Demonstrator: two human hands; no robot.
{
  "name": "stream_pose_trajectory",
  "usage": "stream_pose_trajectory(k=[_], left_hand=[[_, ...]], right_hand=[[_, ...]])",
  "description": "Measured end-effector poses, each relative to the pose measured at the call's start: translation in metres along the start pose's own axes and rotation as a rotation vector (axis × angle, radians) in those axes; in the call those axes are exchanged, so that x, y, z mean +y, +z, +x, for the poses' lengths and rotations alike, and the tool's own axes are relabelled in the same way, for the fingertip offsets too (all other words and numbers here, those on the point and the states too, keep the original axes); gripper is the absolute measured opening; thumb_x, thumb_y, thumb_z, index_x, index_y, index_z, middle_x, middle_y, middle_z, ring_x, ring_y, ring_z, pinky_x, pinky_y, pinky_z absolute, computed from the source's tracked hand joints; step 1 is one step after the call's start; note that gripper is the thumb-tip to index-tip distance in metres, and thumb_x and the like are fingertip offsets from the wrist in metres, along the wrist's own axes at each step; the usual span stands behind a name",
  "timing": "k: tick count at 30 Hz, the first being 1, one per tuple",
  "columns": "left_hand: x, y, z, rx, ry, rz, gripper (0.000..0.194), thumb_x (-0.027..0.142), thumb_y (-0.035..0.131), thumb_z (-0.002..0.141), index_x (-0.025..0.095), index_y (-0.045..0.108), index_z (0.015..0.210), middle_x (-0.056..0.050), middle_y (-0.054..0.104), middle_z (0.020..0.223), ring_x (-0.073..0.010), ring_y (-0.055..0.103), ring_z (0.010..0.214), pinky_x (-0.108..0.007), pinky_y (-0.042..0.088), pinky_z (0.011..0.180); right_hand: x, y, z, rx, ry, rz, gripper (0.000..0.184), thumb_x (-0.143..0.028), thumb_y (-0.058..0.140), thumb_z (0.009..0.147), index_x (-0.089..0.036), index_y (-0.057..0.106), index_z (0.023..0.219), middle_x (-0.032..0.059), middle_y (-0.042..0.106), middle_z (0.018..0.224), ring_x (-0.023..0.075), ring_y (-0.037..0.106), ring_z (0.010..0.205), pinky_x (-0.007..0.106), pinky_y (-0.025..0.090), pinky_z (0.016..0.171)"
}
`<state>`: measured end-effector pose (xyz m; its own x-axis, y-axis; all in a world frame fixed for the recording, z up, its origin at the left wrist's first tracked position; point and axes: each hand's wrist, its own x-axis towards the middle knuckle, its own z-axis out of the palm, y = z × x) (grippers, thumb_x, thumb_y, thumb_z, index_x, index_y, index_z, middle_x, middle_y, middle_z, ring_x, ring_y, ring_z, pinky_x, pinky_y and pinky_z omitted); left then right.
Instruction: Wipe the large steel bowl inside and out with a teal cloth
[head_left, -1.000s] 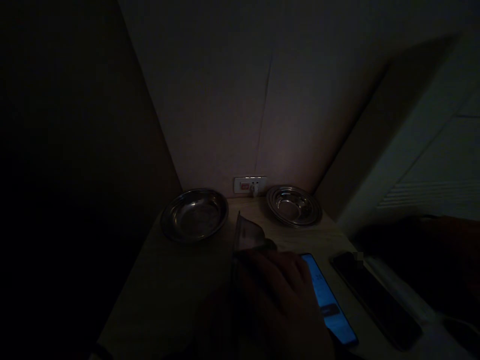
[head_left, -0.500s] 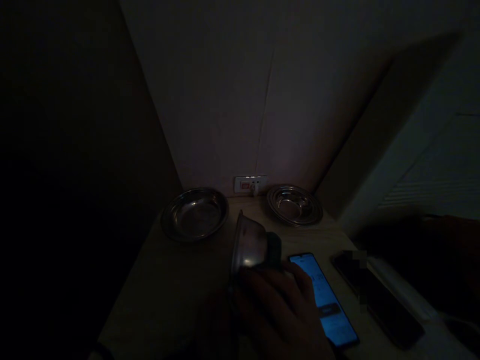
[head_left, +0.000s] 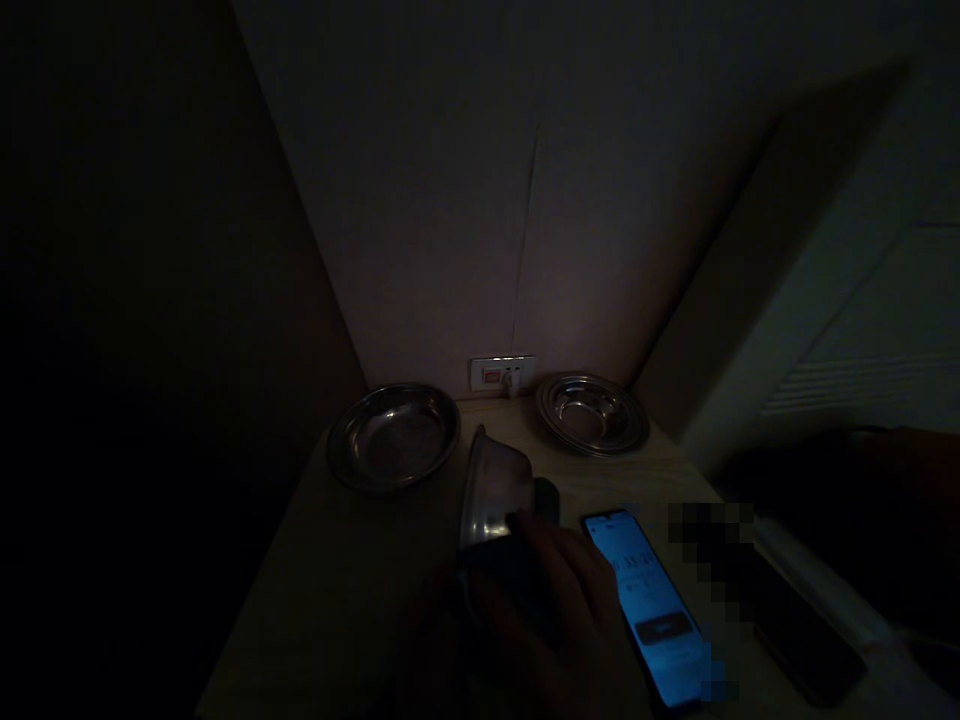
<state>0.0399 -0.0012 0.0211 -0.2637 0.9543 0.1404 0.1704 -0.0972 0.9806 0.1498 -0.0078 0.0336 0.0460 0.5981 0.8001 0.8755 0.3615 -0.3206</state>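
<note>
The room is very dark. A small steel bowl point(head_left: 495, 490) stands tilted on its edge above the wooden table point(head_left: 337, 580), its rim turned left. My right hand point(head_left: 559, 610) lies against the bowl's outer side, fingers curled over a dark pad or cloth point(head_left: 546, 498) pressed to the bowl's base. A dim shape at the bowl's lower left may be my left hand point(head_left: 424, 645); its fingers are lost in shadow. A lit phone point(head_left: 649, 600) lies flat just right of my right hand.
Two shallow steel plates sit at the back of the table, one on the left point(head_left: 394, 435) and one on the right point(head_left: 592, 412). A wall socket point(head_left: 502, 373) is between them. A dark second phone point(head_left: 802, 640) lies at the right edge.
My right hand has slid down off the bowl's outer side, uncovering more of the bowl and the phone screen. The bowl stays tilted on its edge.
</note>
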Motion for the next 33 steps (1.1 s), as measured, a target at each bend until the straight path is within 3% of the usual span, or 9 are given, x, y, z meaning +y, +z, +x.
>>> stream_pose_trajectory(k=[3,6,10,12,16,20,25,29,33], left_hand=[[-0.018,0.005,0.018,0.004,-0.035,-0.124,0.030,0.042,0.054,0.088,0.019,0.062,0.107,-0.008,0.064,0.108,-0.0177,0.063,0.089,-0.035,0.054,0.075],[-0.023,0.002,0.030,0.030,-0.101,-0.249,0.040,0.054,0.065,0.073,0.020,0.068,0.093,-0.007,0.071,0.092,-0.0215,0.068,0.079,-0.030,0.056,0.062],[-0.006,0.000,0.039,0.047,-0.386,-0.445,0.046,0.051,0.075,0.057,0.019,0.069,0.090,-0.005,0.074,0.083,-0.0252,0.069,0.071,-0.032,0.056,0.054],[0.003,0.001,0.044,0.015,-0.400,-0.459,0.043,0.046,0.074,0.056,0.019,0.069,0.088,-0.004,0.073,0.079,-0.0245,0.069,0.069,-0.031,0.055,0.054],[0.008,0.005,0.050,0.083,-0.192,-0.210,0.029,0.043,0.067,0.066,0.021,0.069,0.085,-0.005,0.073,0.090,-0.0265,0.068,0.087,-0.035,0.057,0.068],[-0.002,0.012,0.042,0.190,-0.025,-0.030,0.024,0.042,0.067,0.071,0.026,0.069,0.089,-0.005,0.070,0.102,-0.0288,0.060,0.108,-0.038,0.055,0.082],[-0.014,0.026,0.015,0.321,0.308,0.181,0.024,0.039,0.062,0.079,0.022,0.068,0.095,-0.010,0.066,0.113,-0.0342,0.053,0.120,-0.054,0.042,0.100],[-0.016,0.032,-0.002,0.284,0.507,0.284,0.016,0.032,0.062,0.082,0.024,0.067,0.094,-0.008,0.071,0.099,-0.0339,0.061,0.110,-0.060,0.039,0.102],[-0.016,0.030,0.003,0.184,0.598,0.287,0.015,0.031,0.060,0.082,0.024,0.067,0.094,-0.007,0.073,0.087,-0.0287,0.069,0.089,-0.049,0.055,0.083]], right_hand=[[0.001,0.002,-0.008,-0.044,0.175,0.017,0.041,-0.038,0.049,0.092,-0.024,0.052,0.131,0.0107,0.063,0.114,0.0231,0.062,0.102,0.032,0.059,0.074],[0.009,0.003,-0.009,-0.053,0.211,0.042,0.044,-0.043,0.052,0.091,-0.025,0.052,0.130,0.0097,0.065,0.115,0.0223,0.066,0.095,0.028,0.061,0.064],[0.013,0.007,-0.012,-0.044,0.421,0.136,0.049,-0.041,0.060,0.086,-0.030,0.050,0.133,0.0077,0.065,0.118,0.0238,0.067,0.098,0.029,0.061,0.066],[0.009,0.010,-0.014,-0.072,0.588,0.181,0.046,-0.041,0.060,0.087,-0.031,0.052,0.131,0.0068,0.064,0.120,0.0248,0.067,0.100,0.031,0.061,0.069],[0.005,0.015,-0.021,-0.098,0.630,0.226,0.038,-0.037,0.057,0.089,-0.031,0.056,0.127,0.0060,0.066,0.117,0.0244,0.067,0.099,0.030,0.061,0.070],[0.015,0.016,-0.030,-0.070,0.355,0.145,0.049,-0.025,0.056,0.090,-0.034,0.045,0.137,0.0070,0.064,0.118,0.0218,0.068,0.096,0.025,0.061,0.063],[0.022,0.013,-0.041,-0.089,0.131,0.050,0.047,-0.024,0.046,0.093,-0.036,0.043,0.139,0.0079,0.050,0.135,0.0269,0.058,0.114,0.038,0.057,0.085],[0.018,0.012,-0.034,-0.101,0.117,0.005,0.049,-0.022,0.044,0.093,-0.032,0.040,0.141,0.0104,0.051,0.133,0.0269,0.058,0.114,0.037,0.056,0.085],[0.016,0.009,-0.003,-0.093,0.106,-0.024,0.044,-0.026,0.039,0.096,-0.024,0.042,0.140,0.0135,0.058,0.123,0.0261,0.061,0.106,0.037,0.058,0.079]])
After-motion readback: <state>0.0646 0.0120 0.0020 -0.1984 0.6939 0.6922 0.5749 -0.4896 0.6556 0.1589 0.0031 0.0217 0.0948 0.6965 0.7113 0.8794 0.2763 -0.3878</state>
